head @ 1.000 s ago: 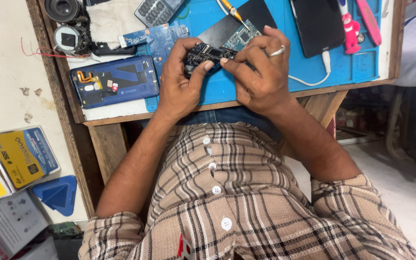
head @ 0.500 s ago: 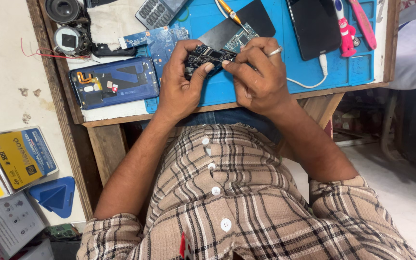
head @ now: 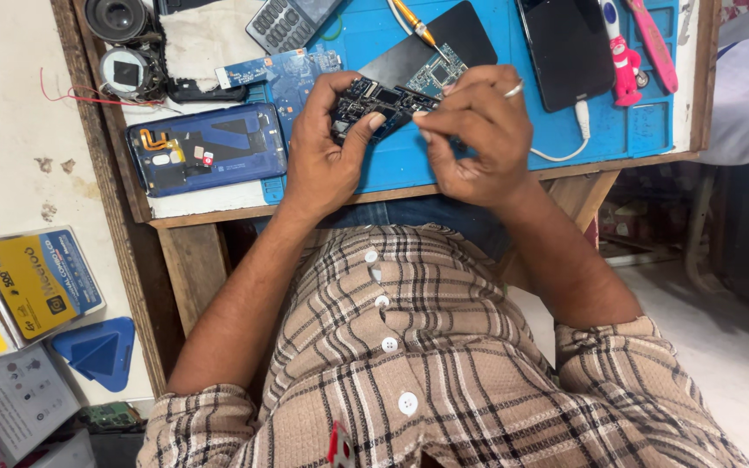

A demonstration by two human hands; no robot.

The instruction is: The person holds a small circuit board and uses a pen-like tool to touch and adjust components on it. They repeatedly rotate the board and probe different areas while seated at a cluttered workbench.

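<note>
**Head view: phone board pinched over the near edge of the bench**

Head view looks straight down at a repair bench. Both hands are working one small dark circuit board (head: 374, 102), held just above the blue mat (head: 478, 147), close to the bench's near edge. The left hand (head: 327, 152) is clamped on it, thumb across the near side and fingers wrapped over the far side, so I'd guess it's acting as the vise. The right hand (head: 478, 130) has its fingertips pinched together at the board's right end, probably on some tiny part, though I can't make out what's between them. Holding it up off the mat looks like a way to tilt it toward the eyes.

Room-wise it's tight. An opened blue phone shell (head: 205, 149) sits on the left part of the bench, touching the mat's left edge. A black phone (head: 565, 52) with a white cable lies toward the far right corner, with a pink tool (head: 652, 43) and a small pink-and-white figure-shaped thing (head: 621, 56) beside it. A screwdriver (head: 413, 22) and a calculator (head: 288, 22) lie along the far edge. The only bare mat is the strip under the hands and right of them.
</note>
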